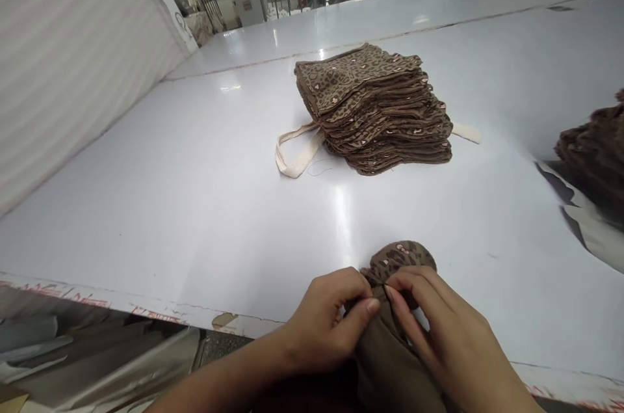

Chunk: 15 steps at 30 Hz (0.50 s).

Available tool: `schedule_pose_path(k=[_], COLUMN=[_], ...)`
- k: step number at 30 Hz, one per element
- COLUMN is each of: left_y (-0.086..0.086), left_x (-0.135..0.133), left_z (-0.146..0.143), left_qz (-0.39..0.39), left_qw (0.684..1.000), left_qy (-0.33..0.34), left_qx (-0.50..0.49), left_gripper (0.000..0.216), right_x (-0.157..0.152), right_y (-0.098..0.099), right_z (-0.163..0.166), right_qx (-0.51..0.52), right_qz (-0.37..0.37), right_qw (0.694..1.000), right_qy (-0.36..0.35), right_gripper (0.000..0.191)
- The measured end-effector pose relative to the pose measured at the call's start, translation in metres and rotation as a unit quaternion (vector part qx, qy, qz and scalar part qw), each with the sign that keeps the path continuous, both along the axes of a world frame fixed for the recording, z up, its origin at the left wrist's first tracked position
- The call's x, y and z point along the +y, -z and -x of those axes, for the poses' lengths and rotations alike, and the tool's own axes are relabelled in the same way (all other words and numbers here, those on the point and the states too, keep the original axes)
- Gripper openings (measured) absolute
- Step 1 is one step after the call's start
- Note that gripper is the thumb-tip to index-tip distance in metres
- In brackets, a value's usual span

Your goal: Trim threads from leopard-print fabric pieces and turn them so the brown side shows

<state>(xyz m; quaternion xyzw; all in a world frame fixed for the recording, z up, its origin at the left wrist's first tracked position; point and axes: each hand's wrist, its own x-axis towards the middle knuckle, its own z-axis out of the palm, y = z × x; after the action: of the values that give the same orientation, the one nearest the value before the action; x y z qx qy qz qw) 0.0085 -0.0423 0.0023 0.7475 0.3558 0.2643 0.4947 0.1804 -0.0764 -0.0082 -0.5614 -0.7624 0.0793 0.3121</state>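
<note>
My left hand [327, 322] and my right hand [448, 335] meet at the near edge of the white table [195, 205]. Both pinch a bunched piece of brown leopard-print fabric [402, 257], thumbs and forefingers pressed together on its folded edge. Plain brown cloth hangs down between my wrists. Further back, in the middle of the table, sits a tall stack of cut leopard-print fabric pieces [377, 107], with a cream cloth strip [295, 153] lying under it and sticking out at both sides.
A second dark brown fabric pile [597, 146] rests at the right edge. A large ribbed white roll [73, 55] runs along the left. Metal railings and shelving stand behind the table. The table's near edge is chipped.
</note>
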Motion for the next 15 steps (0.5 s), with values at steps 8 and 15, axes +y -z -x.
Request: schedule_pose_path(k=[8, 15], left_y=[0.002, 0.004], left_x=[-0.006, -0.002], left_z=[-0.004, 0.003], left_qz=[0.096, 0.094], left_qw=[0.992, 0.993], left_qy=[-0.081, 0.019], left_qx=[-0.026, -0.069], left_gripper=[0.019, 0.018], right_x=[-0.014, -0.010], right_y=[-0.002, -0.004], right_z=[-0.004, -0.003], right_qx=[0.051, 0.046], right_qz=[0.062, 0.061], right_qw=[0.996, 0.997], right_qy=[0.038, -0.020], right_gripper=[0.011, 0.012])
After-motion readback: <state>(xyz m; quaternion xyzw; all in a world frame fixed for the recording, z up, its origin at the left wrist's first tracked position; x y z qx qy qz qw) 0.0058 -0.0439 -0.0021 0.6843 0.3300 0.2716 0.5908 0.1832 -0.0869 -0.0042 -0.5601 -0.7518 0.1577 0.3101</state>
